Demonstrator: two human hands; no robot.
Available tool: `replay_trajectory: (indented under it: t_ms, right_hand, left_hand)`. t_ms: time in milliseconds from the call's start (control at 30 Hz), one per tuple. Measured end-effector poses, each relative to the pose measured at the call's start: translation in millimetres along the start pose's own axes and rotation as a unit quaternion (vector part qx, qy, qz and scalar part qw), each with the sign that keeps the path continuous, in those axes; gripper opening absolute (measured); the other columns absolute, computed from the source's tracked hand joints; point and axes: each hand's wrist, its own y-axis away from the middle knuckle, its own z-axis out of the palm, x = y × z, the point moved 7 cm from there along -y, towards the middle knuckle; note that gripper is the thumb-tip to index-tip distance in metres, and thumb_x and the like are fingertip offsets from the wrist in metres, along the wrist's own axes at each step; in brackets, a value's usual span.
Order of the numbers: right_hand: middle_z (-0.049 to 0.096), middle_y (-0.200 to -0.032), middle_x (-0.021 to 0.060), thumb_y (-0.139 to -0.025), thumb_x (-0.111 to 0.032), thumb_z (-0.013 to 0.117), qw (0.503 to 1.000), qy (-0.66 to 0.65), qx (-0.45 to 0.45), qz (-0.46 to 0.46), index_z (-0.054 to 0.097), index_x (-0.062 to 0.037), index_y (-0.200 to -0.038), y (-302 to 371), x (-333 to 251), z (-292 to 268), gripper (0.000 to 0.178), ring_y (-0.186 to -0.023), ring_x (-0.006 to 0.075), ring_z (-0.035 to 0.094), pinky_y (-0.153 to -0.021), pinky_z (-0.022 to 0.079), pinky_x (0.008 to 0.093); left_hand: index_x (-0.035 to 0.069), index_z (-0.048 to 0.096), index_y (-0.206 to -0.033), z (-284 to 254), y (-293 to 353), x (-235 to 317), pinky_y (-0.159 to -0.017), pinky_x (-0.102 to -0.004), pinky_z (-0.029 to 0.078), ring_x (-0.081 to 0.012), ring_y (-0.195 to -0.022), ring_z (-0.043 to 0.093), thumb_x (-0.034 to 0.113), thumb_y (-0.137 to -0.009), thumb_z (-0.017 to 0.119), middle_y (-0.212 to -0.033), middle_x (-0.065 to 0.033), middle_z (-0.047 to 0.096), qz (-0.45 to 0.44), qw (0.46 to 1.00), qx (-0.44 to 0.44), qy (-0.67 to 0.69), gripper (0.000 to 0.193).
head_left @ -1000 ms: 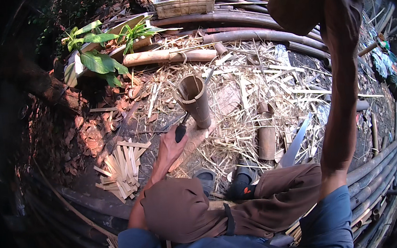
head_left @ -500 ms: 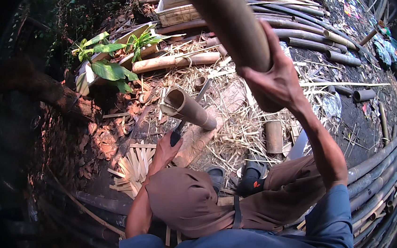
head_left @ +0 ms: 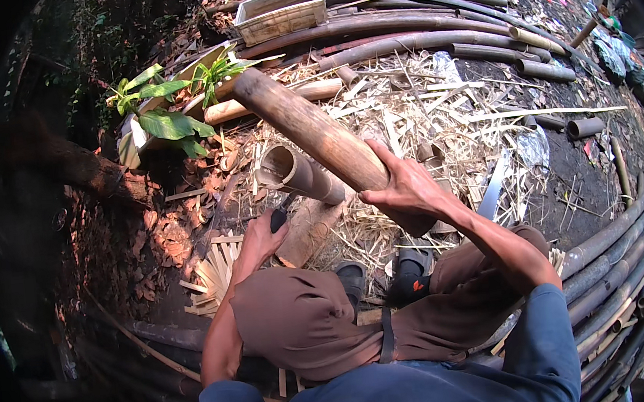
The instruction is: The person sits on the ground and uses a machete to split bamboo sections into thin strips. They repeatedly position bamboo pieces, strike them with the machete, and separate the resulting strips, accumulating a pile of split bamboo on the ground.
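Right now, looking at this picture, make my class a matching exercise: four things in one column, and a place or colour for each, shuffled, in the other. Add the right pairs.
Things
1. Wooden club
2. Dark handle
3. Crate
4. Broad-leaved plant

Places or colours
A. Gripped by the left hand
B. Green
C. Gripped by the right hand
D. Off-white, near the picture's top edge

Right pairs: 1-C, 2-A, 3-D, 4-B

I can't make out any lettering or numbers from here; the black fabric sock [head_left: 400,293] on the right foot carries a small orange-red mark [head_left: 417,285].
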Motion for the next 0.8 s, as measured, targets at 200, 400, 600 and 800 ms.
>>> replay_trajectory:
  t_ms: [200, 400, 600, 800]
  right_hand:
    - [0.060, -0.119, 0.0235, -0.079, -0.034, 0.077, 0.863, -0.226, 0.371, -0.258, 0.023, -0.0093, -0.149, 26, -120, -156, 0.092, -0.101, 0.0350, 0.066, -0.088, 0.058, 0.0427]
    - [0.059, -0.124, 0.0296, -0.074, -0.044, 0.078, 0.977, -0.121, 0.168, -0.046, 0.021, -0.0102, -0.154, 31, 29, -5, 0.104, -0.110, 0.0432, 0.061, -0.099, 0.047, 0.0487]
    - [0.065, -0.111, 0.0312, -0.075, -0.047, 0.073, 0.997, -0.048, 0.002, 0.061, 0.025, -0.0107, -0.153, 42, 53, 32, 0.098, -0.105, 0.0442, 0.064, -0.092, 0.051, 0.0460]
    - [0.067, -0.099, 0.0327, -0.074, -0.050, 0.071, 0.990, -0.022, 0.103, 0.092, 0.021, -0.0139, -0.154, 10, 53, -5, 0.101, -0.092, 0.0446, 0.068, -0.081, 0.053, 0.0491]
  left_hand:
    - [-0.008, 0.058, -0.112, -1, 9, -11, -0.075, -0.0449, 0.053, -0.0449, -0.089, 0.067, 0.028, -0.085, 0.068, -0.089, -0.0305, 0.066, -0.033, 0.999, 0.006, 0.029, 0.046]
    - [-0.006, 0.060, -0.114, -1, -6, 7, -0.075, -0.0437, 0.054, -0.0424, -0.088, 0.068, 0.029, -0.086, 0.068, -0.087, -0.0300, 0.067, -0.020, 1.000, -0.023, 0.008, 0.045]
    - [0.000, 0.050, -0.135, 66, -20, -56, -0.100, -0.0391, 0.045, -0.0284, -0.121, 0.056, 0.032, -0.089, 0.069, -0.137, -0.0212, 0.053, 0.066, 0.994, -0.057, 0.058, 0.059]
    - [0.000, 0.057, -0.114, 65, -7, -38, -0.065, -0.0355, 0.044, -0.0174, -0.069, 0.052, 0.059, -0.083, 0.069, -0.078, -0.0051, 0.056, -0.112, 0.970, -0.110, 0.184, 0.068]
